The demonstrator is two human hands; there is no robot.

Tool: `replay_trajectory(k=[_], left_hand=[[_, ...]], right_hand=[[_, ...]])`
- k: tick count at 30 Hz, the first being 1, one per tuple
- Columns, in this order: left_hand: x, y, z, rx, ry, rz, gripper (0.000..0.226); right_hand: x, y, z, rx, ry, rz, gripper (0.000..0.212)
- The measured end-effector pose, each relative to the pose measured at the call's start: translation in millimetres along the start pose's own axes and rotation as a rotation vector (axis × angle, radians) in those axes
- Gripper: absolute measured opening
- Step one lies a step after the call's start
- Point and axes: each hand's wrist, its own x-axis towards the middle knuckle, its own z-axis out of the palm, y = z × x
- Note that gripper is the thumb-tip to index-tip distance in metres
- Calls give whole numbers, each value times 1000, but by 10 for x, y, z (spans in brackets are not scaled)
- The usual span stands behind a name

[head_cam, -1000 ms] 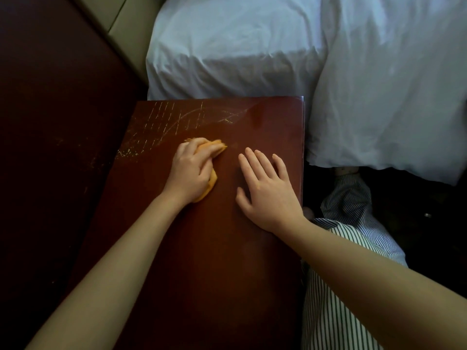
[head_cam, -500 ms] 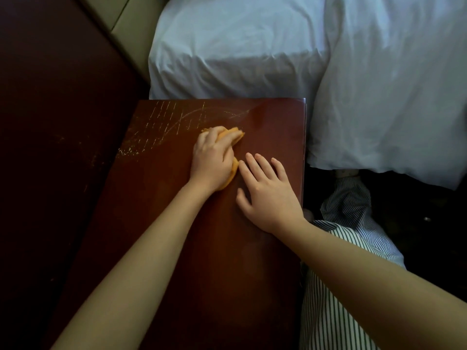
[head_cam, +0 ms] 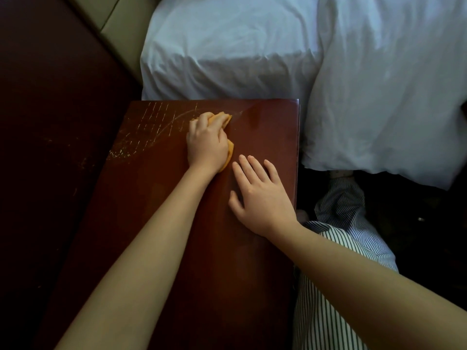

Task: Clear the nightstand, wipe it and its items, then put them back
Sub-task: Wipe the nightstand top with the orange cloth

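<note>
On nightstand (head_cam: pixel 267 132), left hand (head_cam: pixel 207 146) — gripping cloth (head_cam: pixel 222 117)

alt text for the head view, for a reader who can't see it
Seen from above, a person's left hand holds an orange cloth against a dark wooden nightstand near pale scratch marks. The right hand rests flat beside it; white bedding lies beyond.

Orange cloth (head_cam: pixel 219 117) on scratched nightstand (head_cam: pixel 265 132)
</note>
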Motion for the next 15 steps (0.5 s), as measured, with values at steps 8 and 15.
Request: replay_trajectory(k=[8, 15], left_hand=[[-305, -281, -196, -33, -148, 263, 42], [-15, -40, -26, 29, 48, -102, 39]], right_hand=[[-17, -4, 4, -75, 17, 65, 68], [-17, -6, 26, -69, 30, 105, 73]])
